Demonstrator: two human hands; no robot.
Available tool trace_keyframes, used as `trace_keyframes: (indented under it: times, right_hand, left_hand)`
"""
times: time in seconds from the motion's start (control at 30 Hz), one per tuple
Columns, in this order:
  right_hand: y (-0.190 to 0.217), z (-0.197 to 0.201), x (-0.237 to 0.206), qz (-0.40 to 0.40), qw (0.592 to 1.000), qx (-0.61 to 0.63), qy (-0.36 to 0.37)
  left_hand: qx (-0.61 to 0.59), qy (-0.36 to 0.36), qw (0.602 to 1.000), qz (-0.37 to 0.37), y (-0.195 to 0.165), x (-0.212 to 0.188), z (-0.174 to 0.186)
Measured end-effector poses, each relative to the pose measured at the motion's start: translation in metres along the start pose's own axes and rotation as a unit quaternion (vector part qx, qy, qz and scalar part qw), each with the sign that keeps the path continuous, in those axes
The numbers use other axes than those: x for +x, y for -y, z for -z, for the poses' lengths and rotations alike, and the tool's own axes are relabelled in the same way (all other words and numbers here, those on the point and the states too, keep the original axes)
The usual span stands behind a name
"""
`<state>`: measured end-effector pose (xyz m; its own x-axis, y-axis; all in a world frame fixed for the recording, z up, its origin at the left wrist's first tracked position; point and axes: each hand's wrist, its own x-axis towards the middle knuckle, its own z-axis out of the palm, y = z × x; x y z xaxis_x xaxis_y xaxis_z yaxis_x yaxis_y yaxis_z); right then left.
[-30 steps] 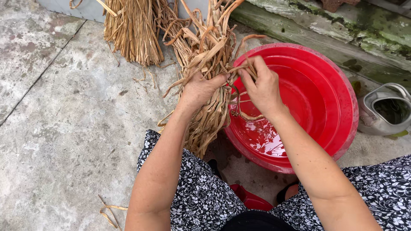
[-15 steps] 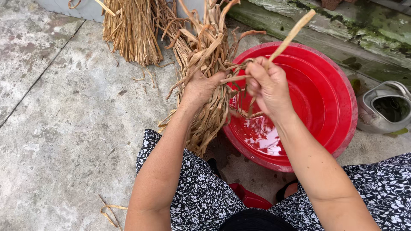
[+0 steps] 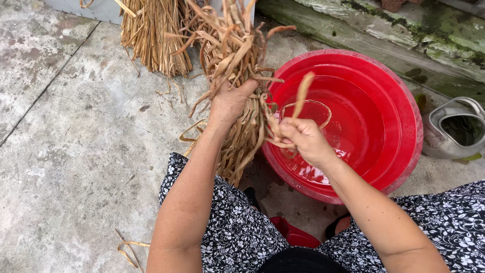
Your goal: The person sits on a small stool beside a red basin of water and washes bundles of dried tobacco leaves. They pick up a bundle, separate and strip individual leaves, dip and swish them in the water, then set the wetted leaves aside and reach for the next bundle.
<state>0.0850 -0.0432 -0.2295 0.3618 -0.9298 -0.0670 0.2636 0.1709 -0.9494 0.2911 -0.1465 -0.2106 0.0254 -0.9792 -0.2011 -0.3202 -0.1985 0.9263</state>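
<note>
Outdoors on a weathered grey concrete slab [image 3: 76, 126], cracked and stained, with a mossy stone ledge [image 3: 404, 35] running along the back; so pretty rough ground to be working on.

Left hand [image 3: 230, 101] is closed tight round a thick bundle of dry tan leaf strips [image 3: 237, 55], held upright just beside the round red plastic basin [image 3: 399, 106], touching its near rim as far as I can see; right hand [image 3: 303, 139] is fisted with thumb and fingers pinched on one wet tan strip [image 3: 303, 93], which loops up over the water in the basin and curls back toward the bundle.

What could go wrong, my guess: that strip looks thin and dried out where it bends, so a hard tug might snap it or let it slide out of the pinch; the bundle is ragged, loose ends sticking out everywhere, so if the left fist slackens some of it could splay or drop into the water; the basin sits right against the knees in the black-and-white floral fabric [image 3: 237, 232], so a knock could slosh it.

Other stuff around: a second sheaf of straw-coloured stalks [image 3: 154, 35] lying behind, a dented grey metal kettle [image 3: 452, 129] off to the right, well apart from the hands, a stray curl of strip [image 3: 129, 250] on the slab, something red [image 3: 293, 235] low between the knees, can't tell what; nothing really blocks the hands except the bundle's own sticking-out ends.
</note>
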Motion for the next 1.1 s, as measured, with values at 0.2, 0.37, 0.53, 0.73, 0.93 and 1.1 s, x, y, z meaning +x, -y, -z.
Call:
trace_keyframes:
  times: [0.2, 0.37, 0.53, 0.73, 0.93, 1.1]
  right_hand:
    - [0.027, 0.015, 0.007, 0.070, 0.946, 0.313, 0.051]
    - [0.052, 0.028, 0.035, 0.168, 0.970, -0.091, -0.150]
    - [0.047, 0.029, 0.037, 0.170, 0.860, -0.424, -0.228]
    - [0.042, -0.004, 0.003, 0.262, 0.763, -0.511, -0.297]
    - [0.052, -0.031, 0.004, 0.336, 0.785, -0.476, -0.212]
    - [0.048, -0.024, 0.028, 0.099, 0.903, -0.371, -0.194]
  left_hand:
    - [-0.076, 0.076, 0.991, -0.078, 0.004, -0.006, -0.016]
    - [-0.058, 0.047, 0.994, -0.075, -0.001, -0.009, -0.010]
    - [-0.107, 0.073, 0.991, -0.025, -0.011, -0.016, -0.006]
    - [0.021, 0.044, 0.998, 0.037, -0.014, -0.020, -0.001]
    - [-0.027, 0.067, 0.996, -0.058, 0.009, -0.006, -0.016]
    - [0.346, -0.097, 0.778, -0.515, 0.034, 0.001, -0.024]
